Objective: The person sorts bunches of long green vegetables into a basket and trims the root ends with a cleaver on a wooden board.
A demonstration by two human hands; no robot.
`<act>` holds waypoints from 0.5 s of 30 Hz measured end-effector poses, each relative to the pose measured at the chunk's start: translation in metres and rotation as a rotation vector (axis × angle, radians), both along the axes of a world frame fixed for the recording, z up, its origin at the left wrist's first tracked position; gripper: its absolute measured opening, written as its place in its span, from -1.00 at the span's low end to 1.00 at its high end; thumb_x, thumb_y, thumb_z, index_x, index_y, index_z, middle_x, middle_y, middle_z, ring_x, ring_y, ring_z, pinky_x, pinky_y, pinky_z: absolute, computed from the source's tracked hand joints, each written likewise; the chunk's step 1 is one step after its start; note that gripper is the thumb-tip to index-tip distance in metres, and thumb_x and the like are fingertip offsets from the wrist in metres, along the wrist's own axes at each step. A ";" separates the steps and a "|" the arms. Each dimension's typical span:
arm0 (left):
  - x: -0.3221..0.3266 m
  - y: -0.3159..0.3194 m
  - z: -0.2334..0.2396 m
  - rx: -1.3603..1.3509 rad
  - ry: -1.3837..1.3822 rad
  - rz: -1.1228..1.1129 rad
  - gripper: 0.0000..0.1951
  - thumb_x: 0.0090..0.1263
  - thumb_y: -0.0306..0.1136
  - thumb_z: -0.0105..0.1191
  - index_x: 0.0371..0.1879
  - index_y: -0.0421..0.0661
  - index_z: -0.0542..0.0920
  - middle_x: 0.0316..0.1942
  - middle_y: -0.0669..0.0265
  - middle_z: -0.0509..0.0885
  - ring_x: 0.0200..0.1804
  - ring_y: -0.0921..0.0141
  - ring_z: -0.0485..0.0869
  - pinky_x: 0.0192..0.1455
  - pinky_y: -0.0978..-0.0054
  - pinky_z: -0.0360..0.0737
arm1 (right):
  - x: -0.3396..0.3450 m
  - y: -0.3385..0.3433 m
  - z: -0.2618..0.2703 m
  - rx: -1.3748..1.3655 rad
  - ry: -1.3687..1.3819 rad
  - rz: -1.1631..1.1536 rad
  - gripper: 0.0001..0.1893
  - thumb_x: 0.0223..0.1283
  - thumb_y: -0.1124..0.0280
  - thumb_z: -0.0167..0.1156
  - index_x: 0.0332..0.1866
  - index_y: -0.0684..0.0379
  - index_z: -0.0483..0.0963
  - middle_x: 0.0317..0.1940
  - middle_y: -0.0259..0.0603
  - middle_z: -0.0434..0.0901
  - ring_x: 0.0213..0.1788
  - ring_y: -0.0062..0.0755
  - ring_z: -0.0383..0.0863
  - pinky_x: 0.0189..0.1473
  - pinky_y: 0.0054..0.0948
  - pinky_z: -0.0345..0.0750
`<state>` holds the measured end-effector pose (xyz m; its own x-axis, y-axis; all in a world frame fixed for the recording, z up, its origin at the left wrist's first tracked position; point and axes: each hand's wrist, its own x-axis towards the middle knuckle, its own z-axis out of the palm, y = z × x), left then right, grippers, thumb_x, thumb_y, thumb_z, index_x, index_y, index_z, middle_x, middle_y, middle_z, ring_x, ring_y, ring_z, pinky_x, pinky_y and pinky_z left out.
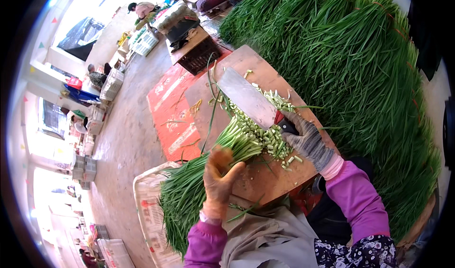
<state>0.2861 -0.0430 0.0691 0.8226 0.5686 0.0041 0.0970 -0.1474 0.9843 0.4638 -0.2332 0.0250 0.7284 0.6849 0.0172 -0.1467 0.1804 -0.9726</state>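
Note:
My right hand (307, 138), in a grey knit glove, grips the black handle of a cleaver (247, 99). Its broad blade lies flat over cut pale stem pieces (275, 143) on a wooden board (284, 182). A bunch of long green garlic chives or similar greens (185, 189) rests with its pale stem ends on the board and its leaves hanging over the near left edge. Above this bunch is my left hand (220, 173), in an orange-brown glove, fingers curved and apart, slightly blurred; whether it touches the stems I cannot tell.
Large banded bundles of the same greens (348, 72) are heaped along the right. A lined basket (149, 211) stands at the left below the hanging leaves. Beyond the board are a dark crate (199, 54) and a white crate (145, 42). Several people work farther off, one person (142, 10) bending over.

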 end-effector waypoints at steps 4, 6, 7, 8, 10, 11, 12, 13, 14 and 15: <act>0.051 0.026 0.005 0.873 0.226 -0.152 0.33 -0.30 -0.19 0.54 0.44 -0.16 -0.17 0.36 -0.10 0.16 0.38 0.10 0.21 0.36 0.19 0.26 | -0.002 -0.005 0.003 -0.004 0.095 0.004 -0.35 0.13 0.58 0.17 0.38 0.24 0.16 -0.07 -0.38 0.43 -0.21 -0.68 0.41 -0.18 -0.65 0.46; 0.067 0.026 0.011 0.921 0.357 -0.219 0.44 -0.42 -0.10 0.57 0.45 -0.17 -0.24 0.40 -0.15 0.04 0.44 0.01 0.09 0.38 0.12 0.23 | -0.003 -0.003 0.008 -0.021 0.073 0.038 -0.34 0.12 0.56 0.18 0.38 0.26 0.15 -0.06 -0.36 0.43 -0.25 -0.68 0.41 -0.18 -0.66 0.46; 0.077 0.017 0.014 1.045 0.625 -0.304 0.48 -0.44 -0.05 0.56 0.44 -0.14 -0.31 0.41 -0.16 0.02 0.44 0.00 0.08 0.38 0.09 0.21 | -0.002 -0.004 0.005 -0.028 0.076 0.032 -0.34 0.12 0.56 0.18 0.38 0.26 0.15 -0.06 -0.36 0.43 -0.25 -0.68 0.41 -0.18 -0.66 0.46; 0.083 0.009 0.013 1.161 0.897 -0.389 0.53 -0.45 0.00 0.56 0.44 -0.11 -0.39 0.41 -0.18 0.00 0.44 -0.02 0.08 0.38 0.06 0.18 | 0.000 -0.004 -0.001 0.020 0.069 0.008 -0.34 0.12 0.55 0.18 0.38 0.26 0.15 -0.05 -0.35 0.42 -0.24 -0.68 0.41 -0.17 -0.66 0.45; 0.077 -0.003 -0.006 1.179 0.966 -0.428 0.52 -0.45 0.06 0.54 0.45 -0.09 -0.38 0.44 -0.13 -0.08 0.46 -0.05 0.01 0.35 0.00 0.21 | 0.001 -0.003 -0.016 0.066 0.065 -0.017 -0.33 0.11 0.54 0.18 0.38 0.26 0.15 -0.04 -0.34 0.41 -0.23 -0.68 0.40 -0.16 -0.66 0.44; 0.066 -0.009 -0.025 1.394 0.958 -0.350 0.52 -0.45 0.06 0.53 0.45 -0.08 -0.39 0.45 -0.08 -0.09 0.46 -0.04 0.02 0.34 0.01 0.23 | 0.002 -0.003 -0.022 0.045 0.029 -0.012 -0.33 0.11 0.54 0.17 0.38 0.26 0.15 -0.01 -0.35 0.40 -0.20 -0.68 0.40 -0.12 -0.66 0.44; 0.058 -0.015 -0.036 1.612 0.938 -0.263 0.52 -0.45 0.06 0.53 0.45 -0.07 -0.39 0.46 -0.04 -0.10 0.46 -0.02 0.02 0.34 0.01 0.25 | 0.003 -0.003 -0.024 0.027 -0.010 -0.010 -0.33 0.12 0.54 0.17 0.38 0.26 0.15 0.01 -0.35 0.38 -0.17 -0.67 0.39 -0.09 -0.65 0.43; 0.055 -0.025 -0.033 1.647 0.930 -0.230 0.48 -0.43 0.06 0.52 0.45 -0.09 -0.32 0.44 0.03 0.00 0.41 0.03 0.15 0.29 0.05 0.30 | 0.004 -0.006 -0.016 -0.041 0.065 0.045 -0.33 0.11 0.54 0.17 0.38 0.26 0.15 0.06 -0.36 0.37 -0.04 -0.65 0.38 0.03 -0.63 0.40; 0.058 -0.021 -0.034 1.653 0.924 -0.231 0.48 -0.43 0.06 0.52 0.45 -0.09 -0.32 0.44 0.03 0.00 0.41 0.03 0.15 0.29 0.05 0.30 | 0.006 -0.005 -0.021 -0.038 0.062 0.039 -0.33 0.11 0.54 0.17 0.38 0.26 0.15 0.06 -0.36 0.37 -0.04 -0.65 0.38 0.03 -0.63 0.40; 0.062 -0.010 -0.035 1.551 0.827 -0.218 0.45 -0.40 0.04 0.51 0.45 -0.10 -0.28 0.41 0.02 0.08 0.37 0.06 0.23 0.27 0.08 0.34 | 0.008 -0.002 -0.030 -0.018 -0.019 0.005 -0.33 0.10 0.55 0.17 0.38 0.27 0.16 0.07 -0.35 0.37 -0.01 -0.64 0.38 0.07 -0.62 0.38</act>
<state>0.3478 -0.0534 0.0341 0.9413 0.3359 -0.0344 0.3032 -0.8857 -0.3516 0.4717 -0.2351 -0.0052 0.7247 0.6888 0.0187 -0.1289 0.1622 -0.9783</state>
